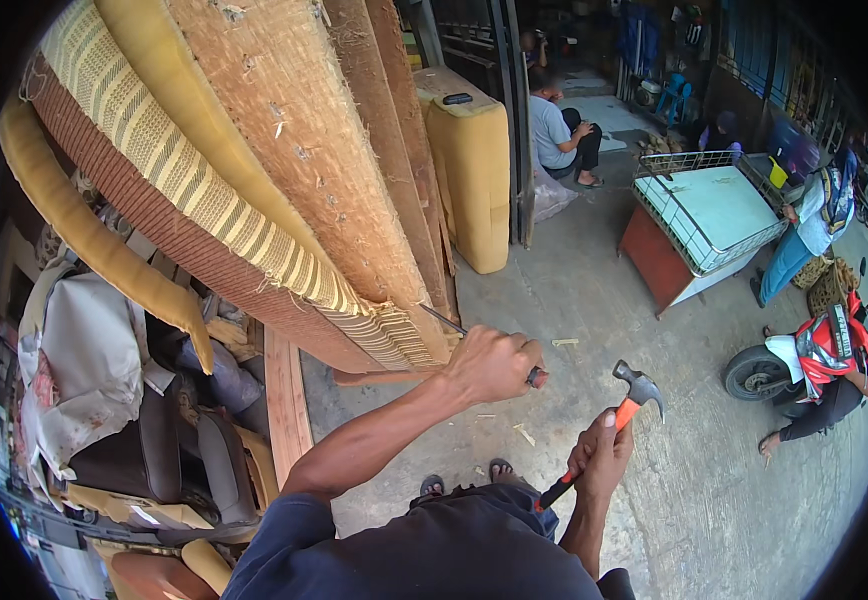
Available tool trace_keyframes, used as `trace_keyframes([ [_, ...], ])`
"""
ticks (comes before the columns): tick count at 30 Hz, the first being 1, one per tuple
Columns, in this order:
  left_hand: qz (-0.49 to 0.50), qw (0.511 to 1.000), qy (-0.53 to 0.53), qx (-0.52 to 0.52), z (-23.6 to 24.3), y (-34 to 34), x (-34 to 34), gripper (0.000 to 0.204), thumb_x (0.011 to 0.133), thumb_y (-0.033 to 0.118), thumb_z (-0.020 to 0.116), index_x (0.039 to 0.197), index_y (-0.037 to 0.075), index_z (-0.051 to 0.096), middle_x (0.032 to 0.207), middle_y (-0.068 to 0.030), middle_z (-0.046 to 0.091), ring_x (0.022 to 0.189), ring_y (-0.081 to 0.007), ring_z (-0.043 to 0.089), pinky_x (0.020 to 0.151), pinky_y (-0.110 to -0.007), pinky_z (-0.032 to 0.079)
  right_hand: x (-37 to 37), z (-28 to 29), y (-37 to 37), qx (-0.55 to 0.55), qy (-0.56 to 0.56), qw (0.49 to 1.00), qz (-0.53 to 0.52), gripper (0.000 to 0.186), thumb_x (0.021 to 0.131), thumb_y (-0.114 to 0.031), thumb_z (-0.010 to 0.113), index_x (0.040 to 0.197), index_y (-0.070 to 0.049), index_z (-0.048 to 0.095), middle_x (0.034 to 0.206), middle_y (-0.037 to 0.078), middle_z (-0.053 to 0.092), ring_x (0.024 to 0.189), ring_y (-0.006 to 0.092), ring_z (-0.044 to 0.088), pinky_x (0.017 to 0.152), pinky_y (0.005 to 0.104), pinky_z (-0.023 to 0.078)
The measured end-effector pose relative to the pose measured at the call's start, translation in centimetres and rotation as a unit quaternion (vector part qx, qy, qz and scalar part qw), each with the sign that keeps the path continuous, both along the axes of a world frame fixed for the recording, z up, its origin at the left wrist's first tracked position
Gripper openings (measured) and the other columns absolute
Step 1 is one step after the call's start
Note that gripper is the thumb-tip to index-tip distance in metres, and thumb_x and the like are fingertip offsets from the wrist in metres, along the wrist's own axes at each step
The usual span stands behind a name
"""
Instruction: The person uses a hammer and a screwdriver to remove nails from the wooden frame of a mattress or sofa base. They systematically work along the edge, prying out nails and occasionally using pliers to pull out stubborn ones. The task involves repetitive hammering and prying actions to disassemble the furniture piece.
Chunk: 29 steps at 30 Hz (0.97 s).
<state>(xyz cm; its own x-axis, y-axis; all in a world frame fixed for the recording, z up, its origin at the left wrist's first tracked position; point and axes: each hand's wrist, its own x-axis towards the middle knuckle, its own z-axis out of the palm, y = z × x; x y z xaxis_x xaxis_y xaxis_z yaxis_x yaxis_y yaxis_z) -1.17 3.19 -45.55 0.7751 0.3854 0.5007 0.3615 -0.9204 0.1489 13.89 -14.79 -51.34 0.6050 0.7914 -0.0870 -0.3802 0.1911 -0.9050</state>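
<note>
My left hand is closed round a screwdriver, its thin metal shaft pointing up and left. The tip meets the edge of the upholstered furniture frame, where striped fabric is folded over the wood; the exact contact is hard to make out. A dark and red handle end sticks out below my fist. In my right hand is a claw hammer with an orange and black handle, its metal head raised apart from the screwdriver. Loose threads and splinters show along the board.
A yellow upholstered block stands behind the frame. Left lie torn seats and a plank. To the right are a wire-railed cart, a red motorcycle and a person beside the cart. Another person sits farther back.
</note>
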Motion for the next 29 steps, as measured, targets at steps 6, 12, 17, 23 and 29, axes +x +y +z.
trace_keyframes([
  [6,-0.012,0.999,-0.049,-0.017,-0.3,0.7,-1.9,0.018,0.060,0.008,0.077,0.070,0.012,0.062,0.065,-0.0041,0.066,0.055,-0.0233,0.065,0.049,-0.037,0.050,1.5,-0.1,0.4,0.000,0.001,0.999,-0.040,0.029,0.105,-0.035,0.056,0.099,-0.009,0.045,0.059,-0.003,0.036,0.038,0.0046,0.034,0.032,0.0225,0.030],
  [12,-0.028,0.997,-0.077,0.008,-0.7,0.4,-3.1,0.021,0.057,0.005,0.075,0.067,0.014,0.059,0.064,-0.0002,0.064,0.052,-0.0200,0.062,0.048,-0.034,0.049,1.7,0.4,1.8,0.015,-0.009,0.999,-0.052,0.035,0.103,-0.039,0.059,0.090,-0.012,0.043,0.059,-0.006,0.032,0.038,0.0034,0.030,0.031,0.0211,0.028],
  [17,-0.060,0.996,-0.066,0.006,-0.4,0.7,-3.7,0.022,0.055,0.006,0.075,0.066,0.015,0.058,0.061,0.0004,0.059,0.051,-0.0193,0.061,0.047,-0.034,0.048,0.5,0.1,2.1,0.015,-0.010,1.000,-0.014,0.031,0.104,-0.036,0.057,0.100,-0.008,0.045,0.057,-0.004,0.037,0.038,0.0045,0.033,0.033,0.0223,0.030],
  [23,-0.076,0.993,-0.086,0.012,0.4,0.5,-4.4,0.024,0.052,0.005,0.075,0.065,0.014,0.057,0.060,0.0004,0.057,0.051,-0.0187,0.060,0.047,-0.033,0.048,-1.7,-0.5,2.0,0.010,0.007,1.000,0.019,0.031,0.103,-0.036,0.059,0.101,-0.009,0.045,0.055,-0.004,0.038,0.038,0.0045,0.034,0.034,0.0222,0.031],
  [29,-0.103,0.990,-0.100,-0.002,0.8,0.3,-5.2,0.024,0.051,0.004,0.074,0.064,0.012,0.055,0.063,-0.0001,0.061,0.053,-0.0184,0.063,0.048,-0.032,0.050,-3.1,-0.4,1.9,0.039,-0.012,0.999,0.019,0.032,0.102,-0.037,0.061,0.101,-0.009,0.046,0.056,-0.004,0.039,0.039,0.0054,0.036,0.034,0.0234,0.032],
])
